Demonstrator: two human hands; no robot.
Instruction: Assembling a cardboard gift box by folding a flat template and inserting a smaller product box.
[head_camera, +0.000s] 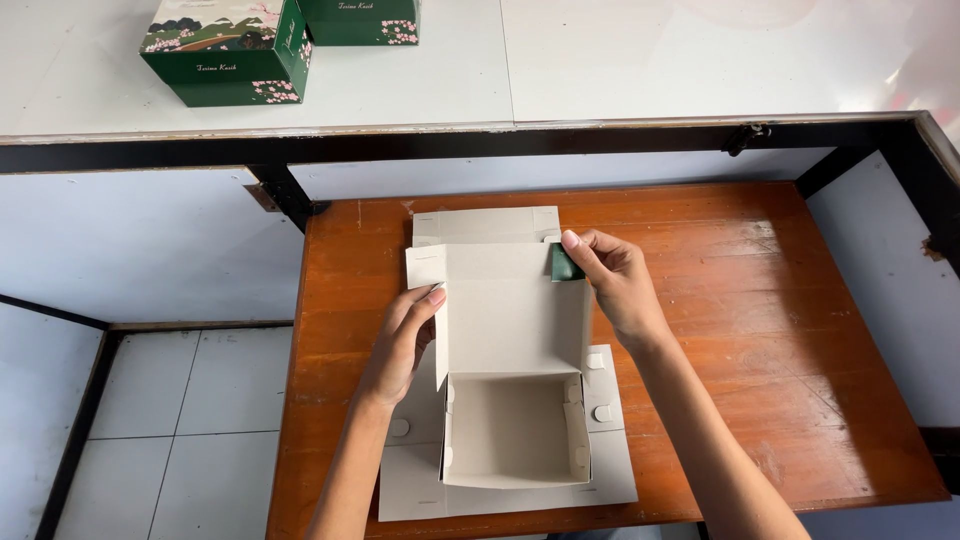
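Observation:
A partly folded cardboard box (515, 400), grey-white inside and green outside, lies on a brown wooden table (740, 330). Its near walls stand up around an open tray, and its long lid panel stretches away from me. My left hand (405, 340) touches the lid's left edge with its fingertips. My right hand (615, 280) pinches a small green flap (564, 264) at the lid's right corner, bent inward.
Flat unfolded box sheets (610, 480) lie under the box. Two finished green boxes with a flower print (235, 50) (362, 20) stand on a white surface (650, 60) beyond the table. A black metal frame (500, 145) runs between them. Tiled floor (180, 410) lies to the left.

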